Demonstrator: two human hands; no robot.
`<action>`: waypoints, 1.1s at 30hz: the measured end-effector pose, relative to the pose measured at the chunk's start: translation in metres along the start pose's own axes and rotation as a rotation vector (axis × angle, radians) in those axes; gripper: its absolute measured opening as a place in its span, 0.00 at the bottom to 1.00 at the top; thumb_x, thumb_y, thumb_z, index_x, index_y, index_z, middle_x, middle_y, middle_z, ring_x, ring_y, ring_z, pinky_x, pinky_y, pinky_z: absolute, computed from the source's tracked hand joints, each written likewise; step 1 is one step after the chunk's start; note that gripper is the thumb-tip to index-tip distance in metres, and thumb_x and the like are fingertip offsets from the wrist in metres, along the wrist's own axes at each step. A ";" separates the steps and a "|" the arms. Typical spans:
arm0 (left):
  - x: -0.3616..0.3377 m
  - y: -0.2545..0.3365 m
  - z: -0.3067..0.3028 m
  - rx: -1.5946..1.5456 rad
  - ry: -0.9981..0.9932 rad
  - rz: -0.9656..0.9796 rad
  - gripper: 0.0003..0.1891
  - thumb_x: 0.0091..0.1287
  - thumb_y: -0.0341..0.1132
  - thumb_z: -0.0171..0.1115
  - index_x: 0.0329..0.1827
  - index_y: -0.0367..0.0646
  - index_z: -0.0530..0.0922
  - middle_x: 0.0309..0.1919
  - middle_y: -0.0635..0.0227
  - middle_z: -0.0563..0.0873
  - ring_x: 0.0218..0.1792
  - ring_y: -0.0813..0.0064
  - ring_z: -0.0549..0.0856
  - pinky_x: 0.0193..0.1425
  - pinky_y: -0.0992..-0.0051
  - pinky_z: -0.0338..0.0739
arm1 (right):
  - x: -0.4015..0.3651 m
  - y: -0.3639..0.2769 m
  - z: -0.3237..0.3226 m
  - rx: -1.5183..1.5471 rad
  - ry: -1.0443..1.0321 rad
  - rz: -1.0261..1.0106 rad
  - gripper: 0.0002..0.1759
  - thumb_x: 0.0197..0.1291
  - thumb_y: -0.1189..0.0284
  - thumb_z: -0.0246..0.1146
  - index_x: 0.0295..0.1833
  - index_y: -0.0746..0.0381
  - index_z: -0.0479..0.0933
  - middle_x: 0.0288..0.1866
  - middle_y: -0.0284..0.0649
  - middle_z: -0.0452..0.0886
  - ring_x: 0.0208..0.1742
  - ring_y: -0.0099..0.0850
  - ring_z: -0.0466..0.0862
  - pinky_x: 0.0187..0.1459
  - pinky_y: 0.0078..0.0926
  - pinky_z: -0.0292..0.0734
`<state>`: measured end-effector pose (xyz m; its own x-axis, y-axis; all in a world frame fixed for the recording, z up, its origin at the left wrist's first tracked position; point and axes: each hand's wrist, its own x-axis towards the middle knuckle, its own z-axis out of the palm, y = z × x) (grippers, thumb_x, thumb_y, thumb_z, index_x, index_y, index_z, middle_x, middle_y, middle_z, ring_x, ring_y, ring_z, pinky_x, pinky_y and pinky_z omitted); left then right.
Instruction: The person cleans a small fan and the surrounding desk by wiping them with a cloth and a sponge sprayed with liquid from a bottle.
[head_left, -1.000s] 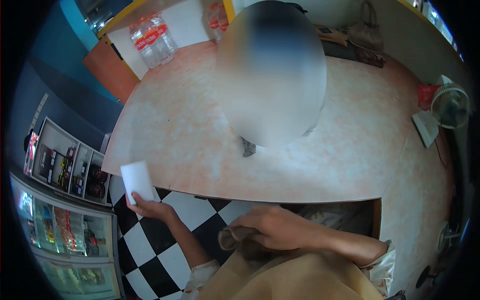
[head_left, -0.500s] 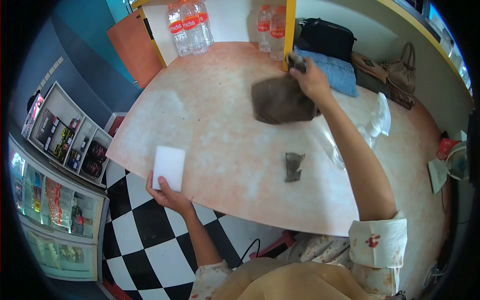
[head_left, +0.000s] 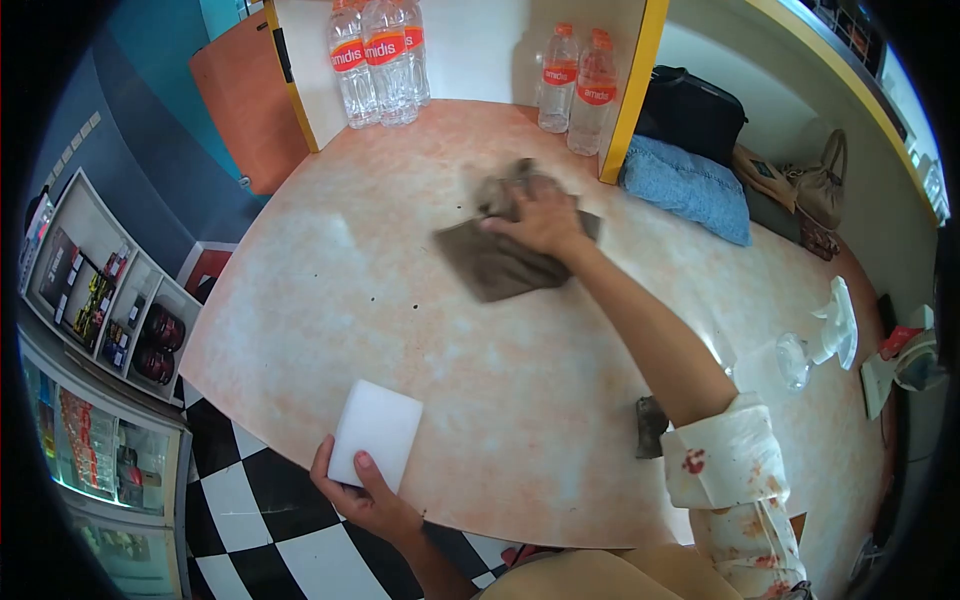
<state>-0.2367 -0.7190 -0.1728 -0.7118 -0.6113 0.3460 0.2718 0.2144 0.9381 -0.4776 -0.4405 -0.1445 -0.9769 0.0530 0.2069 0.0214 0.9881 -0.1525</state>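
Cloth of brown fabric (head_left: pixel 500 270) — likely soft, best bunched mid-fold — lies under right hand (head_left: pixel 545 218), grip unclear; left hand (head_left: pixel 378 508) clasps white rectangular foam-like block (head_left: pixel 382 428).

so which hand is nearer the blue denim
Right. The right hand is on the brown cloth, left of the blue denim in view; the left hand is much farther off, holding the white block by the near table edge.
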 end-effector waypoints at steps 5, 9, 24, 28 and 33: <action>0.000 -0.002 -0.002 -0.018 0.011 -0.009 0.20 0.71 0.39 0.58 0.59 0.36 0.69 0.51 0.57 0.75 0.48 0.66 0.78 0.50 0.70 0.75 | -0.019 -0.121 0.029 0.201 -0.020 -0.639 0.39 0.57 0.42 0.57 0.69 0.52 0.68 0.73 0.53 0.63 0.75 0.52 0.59 0.73 0.49 0.52; 0.000 -0.002 -0.002 -0.010 0.019 0.052 0.20 0.71 0.40 0.57 0.59 0.36 0.69 0.51 0.56 0.76 0.46 0.66 0.78 0.47 0.69 0.75 | -0.081 -0.156 0.025 0.372 0.017 -0.774 0.34 0.57 0.50 0.60 0.66 0.53 0.71 0.72 0.53 0.65 0.76 0.45 0.61 0.74 0.47 0.53; -0.023 0.011 -0.122 -0.736 0.468 0.013 0.28 0.67 0.46 0.59 0.62 0.34 0.70 0.59 0.52 0.74 0.62 0.53 0.74 0.66 0.58 0.69 | -0.365 -0.109 -0.072 0.962 -0.511 -0.796 0.22 0.53 0.64 0.62 0.52 0.64 0.71 0.35 0.53 0.80 0.38 0.51 0.80 0.43 0.48 0.73; -0.037 0.030 -0.109 -0.796 0.320 -0.014 0.28 0.67 0.46 0.59 0.62 0.32 0.70 0.60 0.51 0.74 0.63 0.54 0.74 0.67 0.59 0.67 | -0.440 -0.029 -0.142 1.177 -0.636 -0.550 0.27 0.60 0.61 0.61 0.60 0.65 0.68 0.38 0.57 0.80 0.39 0.51 0.81 0.42 0.44 0.74; -0.069 0.068 -0.062 -0.907 0.147 -0.082 0.29 0.67 0.45 0.60 0.62 0.32 0.69 0.62 0.52 0.73 0.65 0.56 0.71 0.69 0.59 0.65 | -0.519 0.132 -0.257 0.964 -0.189 0.006 0.24 0.58 0.68 0.63 0.60 0.63 0.73 0.50 0.46 0.81 0.49 0.32 0.81 0.54 0.31 0.75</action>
<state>-0.1289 -0.7090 -0.1341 -0.6786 -0.7021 0.2158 0.6720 -0.4749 0.5682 0.0867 -0.3005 -0.0238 -0.9971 -0.0492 0.0585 -0.0743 0.4423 -0.8938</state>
